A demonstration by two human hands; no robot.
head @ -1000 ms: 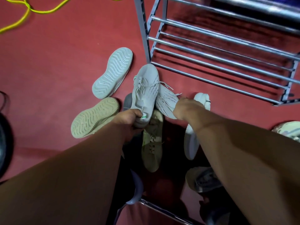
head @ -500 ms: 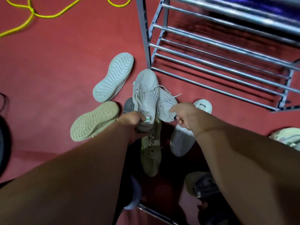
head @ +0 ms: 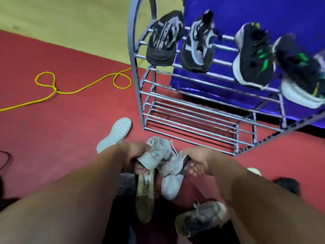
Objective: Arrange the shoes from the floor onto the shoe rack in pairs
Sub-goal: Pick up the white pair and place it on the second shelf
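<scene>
My left hand [head: 135, 155] grips the heel of a pale grey knit sneaker [head: 155, 152]. My right hand [head: 197, 160] holds its mate [head: 173, 165] by the collar, both lifted just in front of the metal shoe rack [head: 193, 124]. On the rack's top shelf sit a black-and-grey pair [head: 164, 39] [head: 198, 44] and a black pair with green marks [head: 253, 53] [head: 302, 76]. The lower shelves are bare. On the floor lie an upturned white-soled shoe [head: 115, 134], a beige shoe [head: 145, 194], a white shoe [head: 171, 185] and a grey shoe [head: 202, 219].
A yellow cord [head: 79, 88] loops over the red floor to the left of the rack. A blue wall [head: 246, 18] stands behind the rack. A dark object [head: 288, 185] lies on the floor at the right.
The view has tilted up, bringing the rack's top shelf and its shoes into sight. Both hands have raised the grey sneakers off the pile. The picture is blurred by motion.
</scene>
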